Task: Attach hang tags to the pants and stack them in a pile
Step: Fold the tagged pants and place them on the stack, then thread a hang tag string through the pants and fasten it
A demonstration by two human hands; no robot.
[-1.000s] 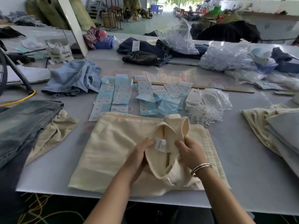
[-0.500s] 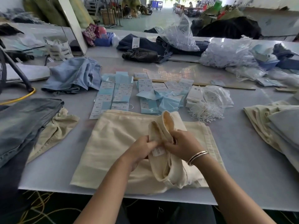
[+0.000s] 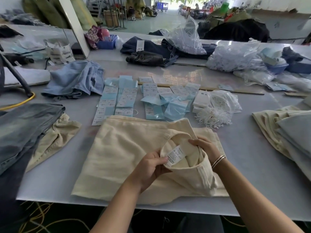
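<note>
Folded cream pants (image 3: 124,153) lie on the grey table in front of me. Their waistband is pulled open toward me, showing a white sewn-in care label (image 3: 175,155) inside. My left hand (image 3: 151,167) pinches the waistband edge right at the label. My right hand (image 3: 204,147) grips the far side of the waistband from above, fingers curled into the fabric. Behind the pants lie rows of light-blue hang tags (image 3: 117,98), a stack of white cards (image 3: 200,101) and a bunch of white tag strings (image 3: 213,116).
A pile of cream and pale pants (image 3: 286,132) sits at the right. Denim and beige pants (image 3: 33,125) lie at the left, and light-blue jeans (image 3: 75,81) behind them. Plastic bags (image 3: 235,59) and dark garments (image 3: 151,52) crowd the back. The table's front edge (image 3: 168,209) runs below the pants.
The waistband, bunched and upright before, is now spread open and turned toward me, so the care label faces up. My right hand moved out to the band's right side.
</note>
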